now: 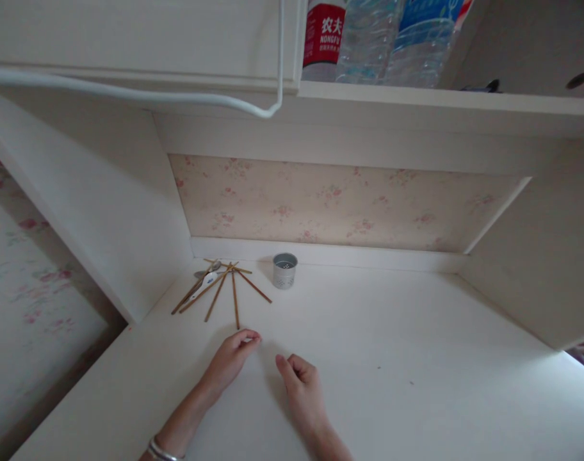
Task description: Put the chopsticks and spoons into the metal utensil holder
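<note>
My left hand point(229, 360) rests low over the white desktop, its thumb and fingers drawn together with nothing visible between them. To its right, my right hand point(305, 392) is curled into a loose fist, thumb uppermost, and looks to hold nothing. The two hands are apart. Just beyond my left hand, several wooden chopsticks point(235, 301) lie fanned out and partly crossed. Among them are a white spoon point(208, 280) with a blue mark and a metal spoon point(216, 265), both partly covered. A grey perforated metal holder point(284, 275) stands upright right of the chopsticks.
The white desktop point(392, 320) runs between side panels, with floral wallpaper point(330, 198) behind. Overhead are a cabinet door point(129, 38), a hanging white cable point(177, 97) and a shelf point(417, 96) with a red-labelled bottle point(324, 32) and other clear bottles point(369, 45).
</note>
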Tool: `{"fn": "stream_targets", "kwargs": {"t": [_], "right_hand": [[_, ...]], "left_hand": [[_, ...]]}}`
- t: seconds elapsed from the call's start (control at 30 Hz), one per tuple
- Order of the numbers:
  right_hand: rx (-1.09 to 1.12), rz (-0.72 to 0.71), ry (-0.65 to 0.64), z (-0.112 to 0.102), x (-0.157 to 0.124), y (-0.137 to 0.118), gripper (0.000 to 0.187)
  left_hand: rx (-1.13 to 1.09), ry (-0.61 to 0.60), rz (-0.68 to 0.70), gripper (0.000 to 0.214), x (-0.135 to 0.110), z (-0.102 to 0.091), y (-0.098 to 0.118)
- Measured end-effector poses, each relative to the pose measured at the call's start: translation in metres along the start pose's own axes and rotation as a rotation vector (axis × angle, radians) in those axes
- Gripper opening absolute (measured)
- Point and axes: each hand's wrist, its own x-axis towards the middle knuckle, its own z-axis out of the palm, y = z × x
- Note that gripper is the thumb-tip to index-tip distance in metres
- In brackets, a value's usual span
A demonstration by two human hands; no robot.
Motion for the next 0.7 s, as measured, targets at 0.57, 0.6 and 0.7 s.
{"fn": "stream_targets", "kwargs": {"t": [0.57,0.6,0.7], "right_hand": [[-0.044,0.027,-0.018,0.0031,0.0014,-0.002,0.044],[-0.043,0.026,-0.017,0.0031,0.0018,-0.0017,0.044],[-0.042,0.022,-0.016,0.0026,0.0025,-0.0013,0.045]], "left_hand": [[0.036,-0.039,0.03,0.033,-0.0023,-0.0003,0.0021],[0.037,-0.042,0.03,0.033,-0.0025,-0.0004,0.0023],[0.045,-0.048,0.028,0.033,-0.0032,-0.001,0.0032]]}}
